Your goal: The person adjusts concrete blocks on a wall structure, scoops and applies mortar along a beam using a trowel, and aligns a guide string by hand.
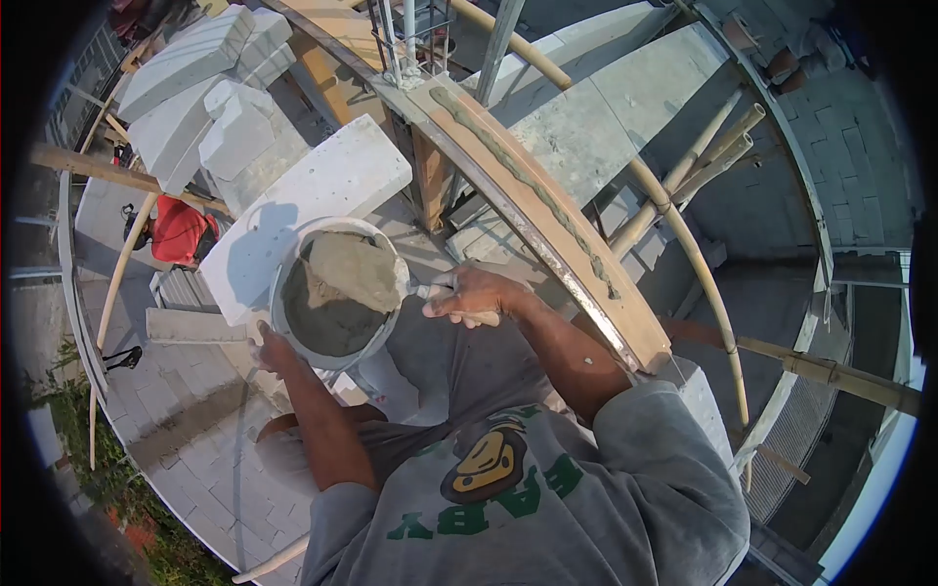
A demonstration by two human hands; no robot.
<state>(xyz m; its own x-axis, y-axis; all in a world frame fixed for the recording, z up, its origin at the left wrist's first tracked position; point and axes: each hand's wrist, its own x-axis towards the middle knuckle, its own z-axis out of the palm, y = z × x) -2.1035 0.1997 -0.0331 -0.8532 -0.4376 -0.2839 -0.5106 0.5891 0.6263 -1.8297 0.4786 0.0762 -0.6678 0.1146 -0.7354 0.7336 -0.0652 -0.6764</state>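
Observation:
A white bucket [334, 361] of wet grey mortar [337, 324] is in front of me. My left hand [275, 352] grips its near left side, the fingers partly hidden. In my right hand [477, 296] is the handle of a trowel [426, 291], held at the bucket's right rim. A heap of mortar covers the trowel's blade over the bucket, so the blade's outline is hard to see. To the right runs a narrow ledge [625, 314], with a long bead of mortar [528, 179] laid along its top.
A large white block [337, 186] lies just beyond the bucket, with more blocks [186, 73] stacked behind. Bamboo poles [699, 273] cross at the right. A red bag [181, 230] sits at left. Steel bars [410, 39] rise at the ledge's far end.

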